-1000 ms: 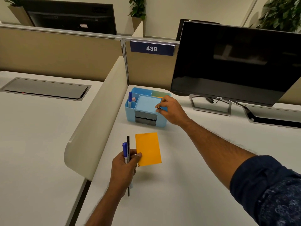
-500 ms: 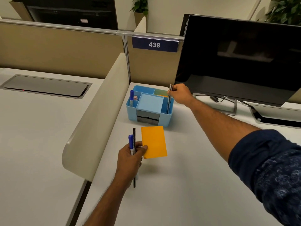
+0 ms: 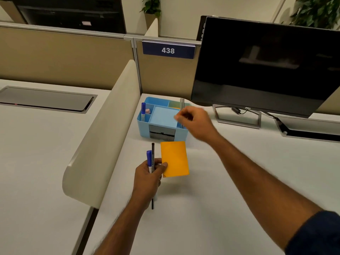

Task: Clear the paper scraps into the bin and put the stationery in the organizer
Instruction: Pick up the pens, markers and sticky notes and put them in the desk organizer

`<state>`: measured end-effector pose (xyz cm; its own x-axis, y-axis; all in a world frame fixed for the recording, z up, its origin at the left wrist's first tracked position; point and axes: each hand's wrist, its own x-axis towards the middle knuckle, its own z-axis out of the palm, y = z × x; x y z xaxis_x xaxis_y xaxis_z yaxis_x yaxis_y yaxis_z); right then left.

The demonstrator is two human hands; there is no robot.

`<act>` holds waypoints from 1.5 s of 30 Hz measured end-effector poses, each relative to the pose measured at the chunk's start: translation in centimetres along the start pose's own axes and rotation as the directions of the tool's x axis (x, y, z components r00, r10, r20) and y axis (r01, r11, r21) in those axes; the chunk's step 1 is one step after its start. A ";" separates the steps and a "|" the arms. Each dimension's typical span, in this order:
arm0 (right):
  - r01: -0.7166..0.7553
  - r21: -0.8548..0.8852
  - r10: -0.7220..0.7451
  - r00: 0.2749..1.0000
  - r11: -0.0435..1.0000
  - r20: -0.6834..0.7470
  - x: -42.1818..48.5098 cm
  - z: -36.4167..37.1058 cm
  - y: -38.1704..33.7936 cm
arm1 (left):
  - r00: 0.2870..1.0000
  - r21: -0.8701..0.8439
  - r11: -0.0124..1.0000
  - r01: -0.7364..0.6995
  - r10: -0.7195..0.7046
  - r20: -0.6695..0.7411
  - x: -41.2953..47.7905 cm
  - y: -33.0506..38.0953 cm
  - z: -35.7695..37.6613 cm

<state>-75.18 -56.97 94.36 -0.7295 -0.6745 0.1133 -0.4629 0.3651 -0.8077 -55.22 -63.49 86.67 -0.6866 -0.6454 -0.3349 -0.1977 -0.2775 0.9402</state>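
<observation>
A blue marker, a thin black pen and an orange card are gripped together in the left hand, which is closed around them above the white desk. The marker and pen are pinched side by side between thumb and fingers and point away from the wrist; the pen's lower end sticks out below the hand. The card is held at its near left corner under the thumb and spreads out to the right of the hand.

The right hand is seen beyond the left hand, motion-blurred, with fingers loosely curled and nothing visibly held. Just to its left and partly behind it stands the light blue organizer. A slim grey pen stands upright in the organizer's right-hand compartment, directly behind the right hand's fingertips, apart from them. A second blue marker stands in the compartment farthest from the right hand, beside a small pink item whose kind cannot be told.

A dark monitor stands beyond the right hand.
</observation>
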 end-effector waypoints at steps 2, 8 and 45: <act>0.015 0.006 -0.016 0.980 1.000 0.199 -2.5 1.5 -2.0 | 1.000 0.029 1.000 -0.008 0.008 0.001 -0.1 0.1 0.4; 0.023 -0.068 0.003 0.931 0.997 0.365 -5.1 3.4 -4.0 | 0.998 0.158 0.986 -0.057 0.061 -0.020 -0.6 0.7 1.5; -0.413 0.470 0.478 0.878 0.780 -0.021 2.7 -1.7 2.8 | 0.996 0.128 0.988 -0.084 0.087 -0.024 -0.7 0.4 -1.1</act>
<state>-79.31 -56.74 93.37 -0.8726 -0.4040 -0.2745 0.1773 0.2617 -0.9487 -54.10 -63.93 87.18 -0.6840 -0.6843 -0.2529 -0.2275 -0.1293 0.9651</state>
